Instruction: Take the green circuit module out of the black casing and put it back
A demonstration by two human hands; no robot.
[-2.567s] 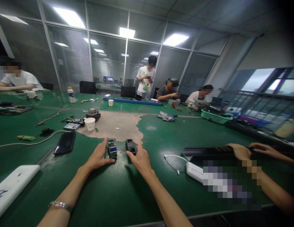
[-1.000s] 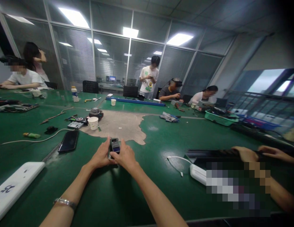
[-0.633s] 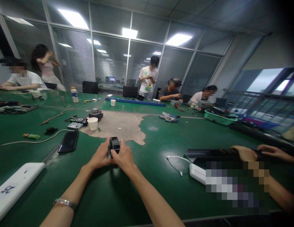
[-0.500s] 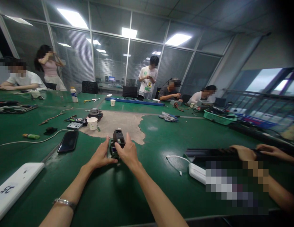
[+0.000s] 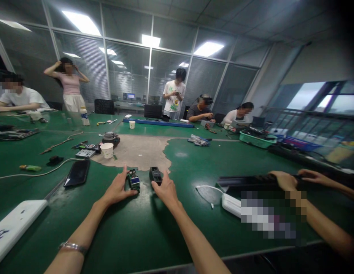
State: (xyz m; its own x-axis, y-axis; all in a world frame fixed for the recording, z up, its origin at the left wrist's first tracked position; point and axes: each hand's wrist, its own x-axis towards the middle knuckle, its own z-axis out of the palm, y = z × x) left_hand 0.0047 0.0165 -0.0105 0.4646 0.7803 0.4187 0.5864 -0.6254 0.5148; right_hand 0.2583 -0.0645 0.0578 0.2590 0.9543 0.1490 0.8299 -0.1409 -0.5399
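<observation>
The circuit module [image 5: 134, 182], a small green-boarded block with a blue part, stands on the green tabletop [image 5: 154, 232], and the black plastic housing [image 5: 156, 175] is just to its right, with a strip of green showing between the two. Both are near the front border of the worn beige patch [image 5: 139, 148]. The table's near edge runs well back from them, slanting beneath the right forearm. To the right, green surface stretches as far as the white cable [image 5: 203, 190]; to the left, the smartphone [image 5: 77, 172] lies well apart from the module.

Half a second ago the housing overlapped the module in view; now it is out to the right, apart from it.

The left hand [image 5: 118, 188] holds the module in a wide V, thumb at the near end and fingers along the left side. The right hand [image 5: 167, 189] grips the housing more narrowly, thumb on the near left and fingers on the right.

Farther out, a paper cup [image 5: 107, 150] stands on the patch's left part, and at far right a co-worker's hand [image 5: 284, 180] rests on a long black rail [image 5: 245, 181].
</observation>
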